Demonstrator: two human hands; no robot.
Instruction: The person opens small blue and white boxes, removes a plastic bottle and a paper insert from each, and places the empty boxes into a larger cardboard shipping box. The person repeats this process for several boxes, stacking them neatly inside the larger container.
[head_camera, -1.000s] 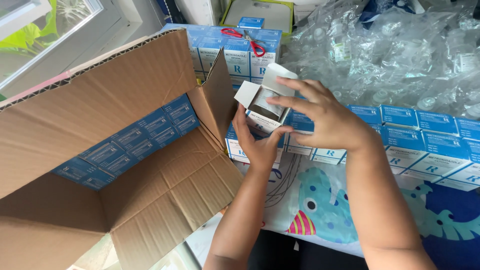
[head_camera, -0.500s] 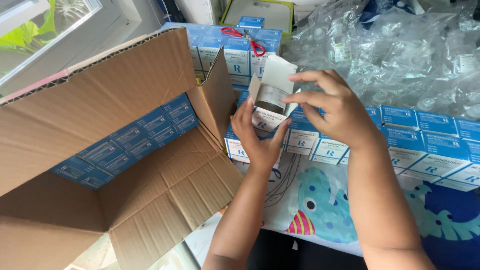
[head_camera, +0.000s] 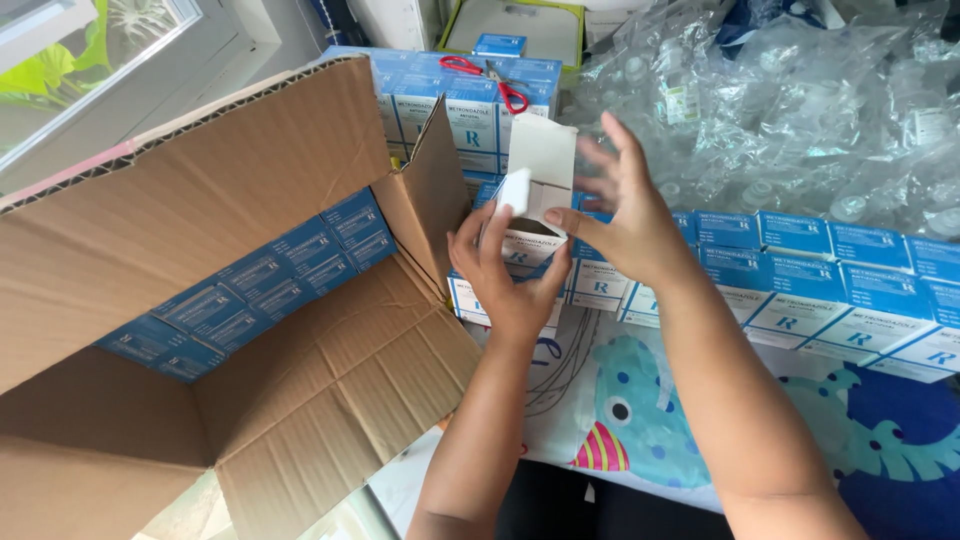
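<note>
Head view, one moment. The left hand is clamped around the lower body of a small white-and-blue carton, held upright over the desk just beside the right-hand flap of the large cardboard box. The carton's top flap stands open and upright; a small side tab is folded out at its left. The right hand is spread, fingers apart and blurred, touching or just off the carton's right edge below the open flap; it grips nothing that I can make out. Whether the carton holds anything cannot be told: its mouth is turned away from the camera. Judged state of the work: the carton in hand is not yet closed. The large cardboard box lies on its side, with one layer of blue cartons showing against its far inner wall and most of its inside still bare cardboard, so packing looks partly done at most. Rows of like blue cartons stand on the desk to the right and behind, outside the box. A heap of clear plastic wrapped bottles lies behind them. Red-handled scissors rest on the rear stack.
</note>
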